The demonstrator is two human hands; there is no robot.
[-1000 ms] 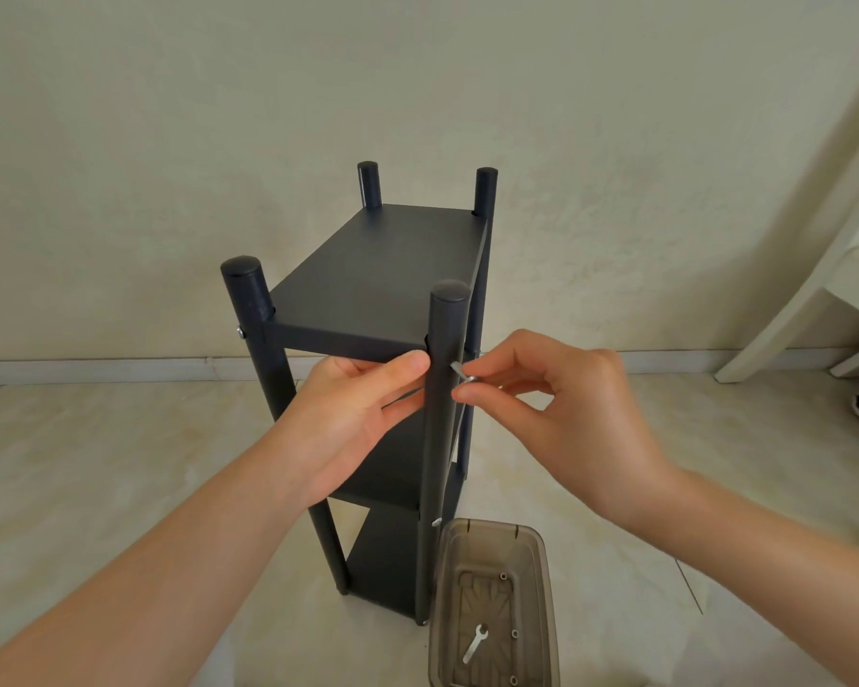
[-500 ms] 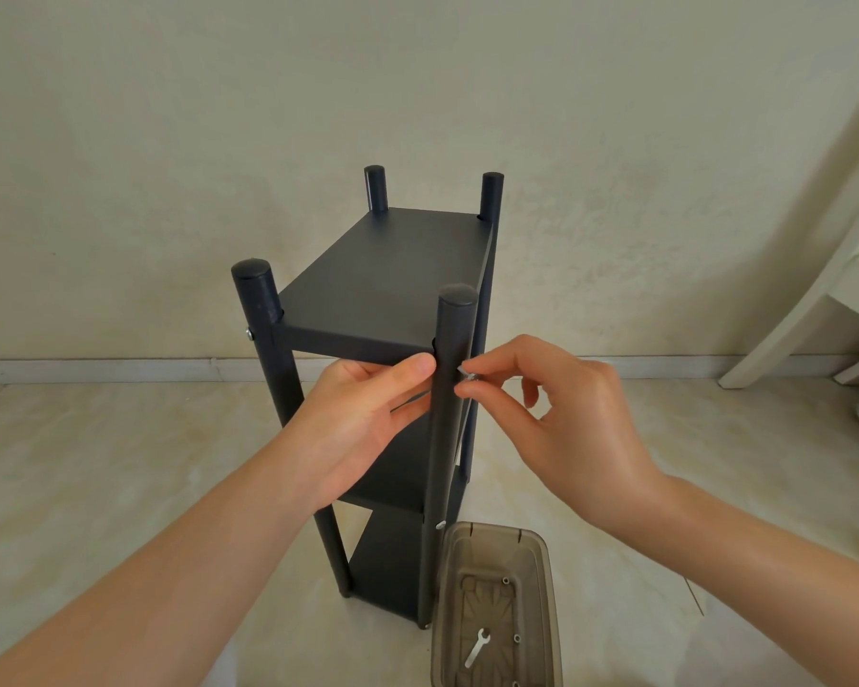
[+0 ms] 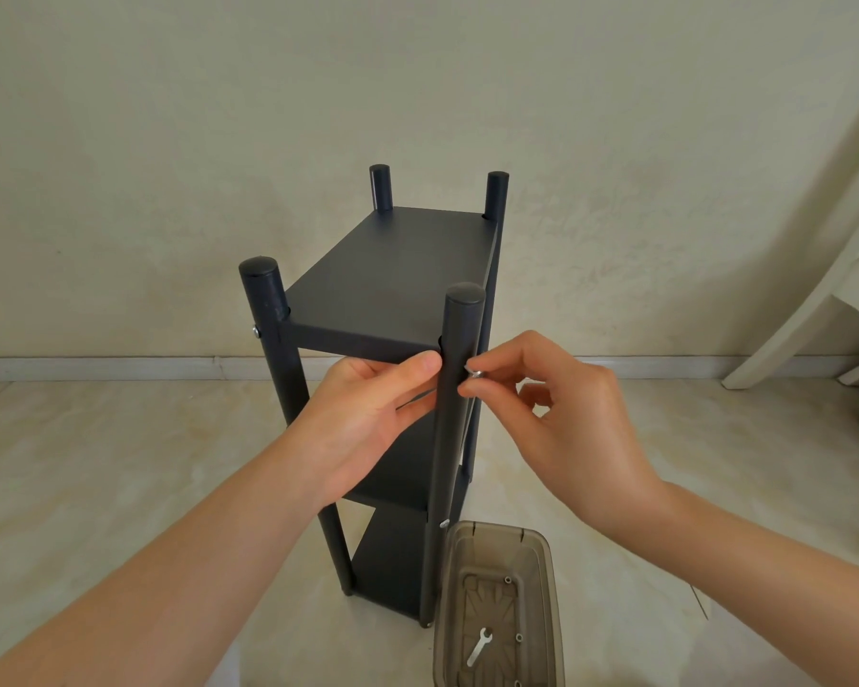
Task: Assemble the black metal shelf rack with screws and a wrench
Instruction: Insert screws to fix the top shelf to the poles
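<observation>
1. The shelf rack (image 3: 393, 275) is plain matte black.
2. The screw (image 3: 474, 373) and wrench (image 3: 478, 648) are silver.
3. The tray (image 3: 541, 562) is smoky translucent brown.
4. The floor (image 3: 95, 463) is cream, faintly marbled.

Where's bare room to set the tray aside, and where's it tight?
Bare floor: left of the rack up to the baseboard, and right of it, between the tray and the furniture leg. Crowded: the near right post, where the left hand holds the rack, the right hand pinches a screw and the tray sits by its foot.
</observation>
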